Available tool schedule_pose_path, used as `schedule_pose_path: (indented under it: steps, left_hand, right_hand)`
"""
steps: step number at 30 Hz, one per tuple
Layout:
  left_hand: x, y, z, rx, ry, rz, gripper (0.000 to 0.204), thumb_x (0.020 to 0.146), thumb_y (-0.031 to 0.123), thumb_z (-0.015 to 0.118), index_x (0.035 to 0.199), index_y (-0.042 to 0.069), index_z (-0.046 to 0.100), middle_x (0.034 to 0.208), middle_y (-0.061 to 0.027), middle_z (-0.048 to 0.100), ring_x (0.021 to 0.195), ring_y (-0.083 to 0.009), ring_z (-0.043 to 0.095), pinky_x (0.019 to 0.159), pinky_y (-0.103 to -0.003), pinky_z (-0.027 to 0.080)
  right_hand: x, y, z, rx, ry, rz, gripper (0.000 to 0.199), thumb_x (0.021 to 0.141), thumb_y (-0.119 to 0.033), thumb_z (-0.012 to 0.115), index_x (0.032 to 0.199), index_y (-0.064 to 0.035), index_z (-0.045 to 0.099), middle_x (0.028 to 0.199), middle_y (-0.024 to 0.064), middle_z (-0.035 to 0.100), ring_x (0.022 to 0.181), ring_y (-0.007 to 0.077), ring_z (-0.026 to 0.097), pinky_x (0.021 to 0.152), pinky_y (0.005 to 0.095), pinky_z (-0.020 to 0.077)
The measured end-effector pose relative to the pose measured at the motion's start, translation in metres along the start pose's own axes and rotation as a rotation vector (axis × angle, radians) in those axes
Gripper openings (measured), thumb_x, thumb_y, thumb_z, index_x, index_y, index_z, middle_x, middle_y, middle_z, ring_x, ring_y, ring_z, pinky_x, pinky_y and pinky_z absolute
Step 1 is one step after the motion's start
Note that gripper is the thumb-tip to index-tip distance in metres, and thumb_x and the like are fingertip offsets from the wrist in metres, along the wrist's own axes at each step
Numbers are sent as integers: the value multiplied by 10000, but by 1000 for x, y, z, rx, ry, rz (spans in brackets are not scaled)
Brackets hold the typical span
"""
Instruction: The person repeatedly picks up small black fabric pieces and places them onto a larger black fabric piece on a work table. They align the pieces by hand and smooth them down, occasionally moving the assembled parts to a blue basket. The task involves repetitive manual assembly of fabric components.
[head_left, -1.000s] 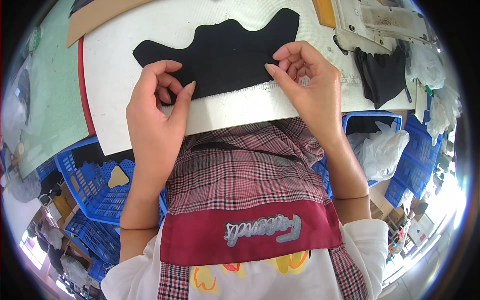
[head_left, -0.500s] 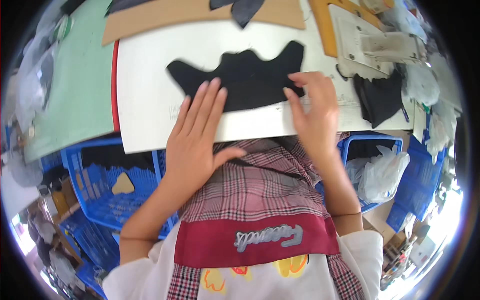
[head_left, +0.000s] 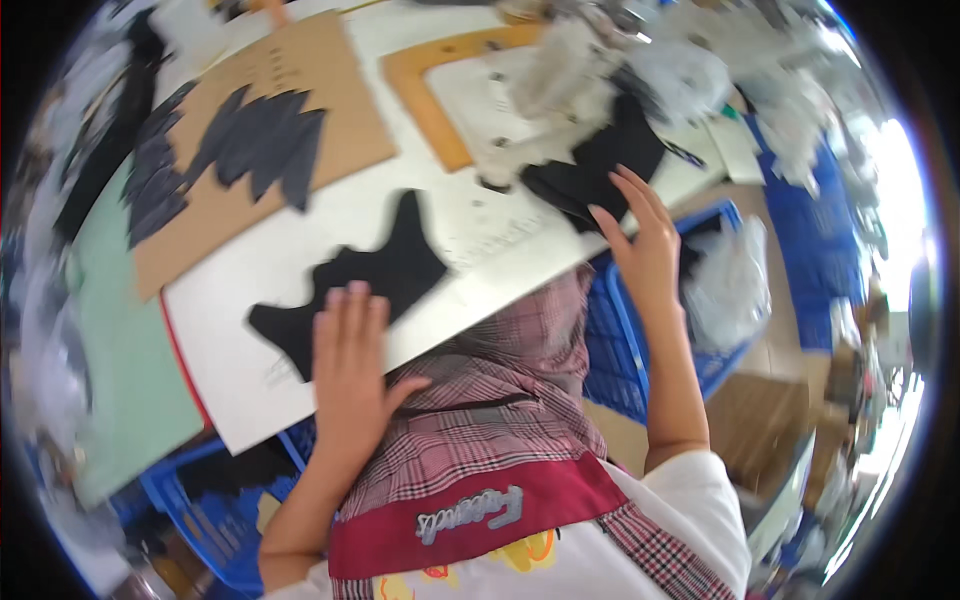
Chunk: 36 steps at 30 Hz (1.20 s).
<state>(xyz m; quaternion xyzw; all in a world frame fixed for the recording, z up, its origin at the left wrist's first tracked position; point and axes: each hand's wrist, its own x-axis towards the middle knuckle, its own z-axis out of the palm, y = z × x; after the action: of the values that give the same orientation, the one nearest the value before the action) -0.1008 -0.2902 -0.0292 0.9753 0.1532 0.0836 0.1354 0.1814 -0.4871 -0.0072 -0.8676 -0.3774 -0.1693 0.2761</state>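
Observation:
A black cut fabric piece (head_left: 375, 275) with pointed corners lies flat on the white tabletop. My left hand (head_left: 350, 345) rests on its near edge, palm down, fingers stretched out and thumb apart. To the right, my right hand (head_left: 645, 240) is at the edge of a second black fabric piece (head_left: 615, 145), thumb and fingers apart. That second piece lies bunched near the table's right end; whether the fingertips press on it cannot be made out.
A brown cardboard sheet (head_left: 365, 130) at the back left bears several dark grey cut pieces (head_left: 255, 145). An orange-yellow frame (head_left: 455, 150) surrounds a pale machine bed. Blue crates (head_left: 615, 350) stand below the table; a clear plastic bag (head_left: 735, 285) fills one. A pen (head_left: 685, 153) lies far right.
My view has turned to the right. My right hand has left the first fabric piece and moved right to the second. My left hand stays on the first piece.

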Motion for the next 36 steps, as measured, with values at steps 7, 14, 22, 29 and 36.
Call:
schedule_pose_path:
  steps: [7, 14, 22, 29, 36]
  left_hand:
    - [-20, -26, -52, -156, 257, 28, 347, 905, 103, 515, 1226, 3, 602, 1238, -175, 628, 1101, -292, 632, 913, -382, 518]
    - [-84, -213, -141, 510, 924, -688, 305, 985, 89, 481, 1257, 63, 614, 1190, -165, 660, 1077, -356, 630, 882, -394, 506]
    - [-127, -290, -72, 216, 639, -714, 428, 917, 67, 530, 1344, 53, 542, 1381, -188, 532, 1278, -356, 501, 1074, -404, 386]
    - [-28, -174, -69, -21, 505, -429, 299, 933, 177, 618, 1193, 30, 632, 1330, -146, 573, 1291, -326, 484, 1097, -426, 349]
    - [34, -125, -60, -79, 318, -209, 269, 896, 157, 634, 1130, 26, 648, 1287, -131, 593, 1247, -330, 495, 1064, -421, 361]
  right_hand:
    - [-9, 46, 8, -197, -164, -45, 297, 899, -45, 583, 1182, 24, 640, 1212, 199, 647, 1100, 360, 632, 931, 412, 495]
    - [12, -16, -31, -214, 280, -226, 241, 968, -36, 557, 1168, 49, 660, 1184, 168, 676, 1065, 322, 652, 921, 396, 502]
    - [-46, -164, 50, 211, -382, -656, 557, 650, -97, 688, 1177, 68, 620, 1228, 218, 618, 1086, 342, 631, 883, 393, 544]
    - [9, -211, 77, 267, -306, -667, 426, 759, -163, 764, 1092, 66, 632, 1136, 182, 644, 1003, 321, 646, 811, 377, 553]
    - [85, -220, 156, -108, -153, -889, 245, 690, -22, 675, 920, 19, 603, 917, 126, 576, 887, 254, 590, 778, 295, 508]
